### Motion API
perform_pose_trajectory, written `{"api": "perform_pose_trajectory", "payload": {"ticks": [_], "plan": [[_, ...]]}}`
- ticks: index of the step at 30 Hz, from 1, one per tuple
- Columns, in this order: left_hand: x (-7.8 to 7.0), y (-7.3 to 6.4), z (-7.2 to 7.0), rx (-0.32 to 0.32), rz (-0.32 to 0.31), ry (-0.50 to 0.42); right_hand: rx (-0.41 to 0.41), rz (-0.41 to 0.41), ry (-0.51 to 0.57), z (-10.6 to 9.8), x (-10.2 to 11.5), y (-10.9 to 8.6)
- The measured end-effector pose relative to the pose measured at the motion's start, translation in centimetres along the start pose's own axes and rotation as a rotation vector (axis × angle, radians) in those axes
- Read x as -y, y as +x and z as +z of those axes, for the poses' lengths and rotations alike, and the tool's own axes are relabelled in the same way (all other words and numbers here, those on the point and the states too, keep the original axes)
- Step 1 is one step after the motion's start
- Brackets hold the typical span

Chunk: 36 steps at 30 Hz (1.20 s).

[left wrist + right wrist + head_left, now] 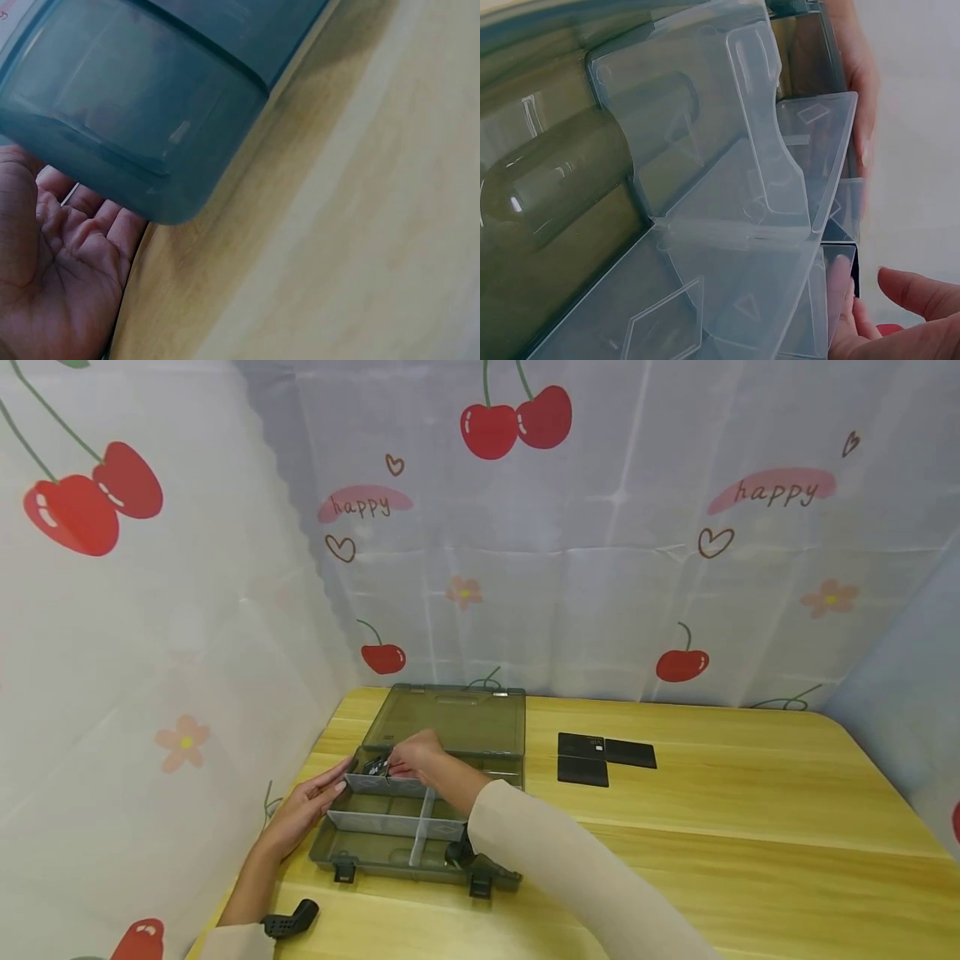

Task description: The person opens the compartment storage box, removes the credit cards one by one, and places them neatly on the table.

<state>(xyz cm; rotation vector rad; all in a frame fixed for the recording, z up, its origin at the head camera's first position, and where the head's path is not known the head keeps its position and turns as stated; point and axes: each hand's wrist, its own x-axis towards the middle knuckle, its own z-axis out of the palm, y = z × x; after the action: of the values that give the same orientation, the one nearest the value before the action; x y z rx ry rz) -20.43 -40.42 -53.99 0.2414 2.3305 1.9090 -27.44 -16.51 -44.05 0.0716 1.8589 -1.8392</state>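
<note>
An olive-green see-through compartment box lies with its lid laid back. My left hand rests against its left side with extended fingers; the left wrist view shows the palm beside a box corner. My right hand reaches into the back-left compartment, where a black card-like piece with white marks stands. In the right wrist view the thumb is apart from the fingers, which are partly behind a clear divider.
Three black cards lie side by side on the wooden table, right of the box. Clear dividers split the box. Printed curtains hang behind and to the left. Black wrist devices sit at the wrists.
</note>
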Motion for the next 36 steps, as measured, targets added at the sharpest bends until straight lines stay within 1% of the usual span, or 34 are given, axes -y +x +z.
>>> {"api": "perform_pose_trajectory", "payload": {"ticks": [3, 8, 17, 21, 26, 31, 33, 36], "plan": [[0.1, 0.1, 0.0, 0.002, 0.006, -0.011, -0.022, -0.01, -0.009, 0.3, -0.2, 0.3], [0.2, 0.1, 0.0, 0.014, 0.021, -0.019, -0.055, -0.034, -0.055, 0.7, -0.5, 0.6], [0.2, 0.1, 0.2, 0.009, 0.024, -0.019, -0.066, -0.038, -0.098, 0.8, -0.5, 0.7], [0.2, 0.1, 0.1, 0.0, 0.019, -0.019, -0.057, -0.044, -0.106, 0.7, -0.5, 0.6], [0.1, 0.3, 0.2, -0.001, 0.017, -0.015, -0.044, -0.07, -0.109, -0.1, -0.3, 0.6], [0.2, 0.2, 0.0, 0.006, 0.018, -0.013, 0.006, -0.109, -0.103, -1.9, -0.1, 0.6], [0.3, 0.2, 0.0, 0.01, 0.018, -0.012, 0.03, -0.12, -0.077, -2.6, 0.0, 0.6], [0.3, 0.1, 0.0, 0.011, 0.023, -0.003, 0.036, -0.131, -0.054, -3.5, 0.0, 0.5]]}}
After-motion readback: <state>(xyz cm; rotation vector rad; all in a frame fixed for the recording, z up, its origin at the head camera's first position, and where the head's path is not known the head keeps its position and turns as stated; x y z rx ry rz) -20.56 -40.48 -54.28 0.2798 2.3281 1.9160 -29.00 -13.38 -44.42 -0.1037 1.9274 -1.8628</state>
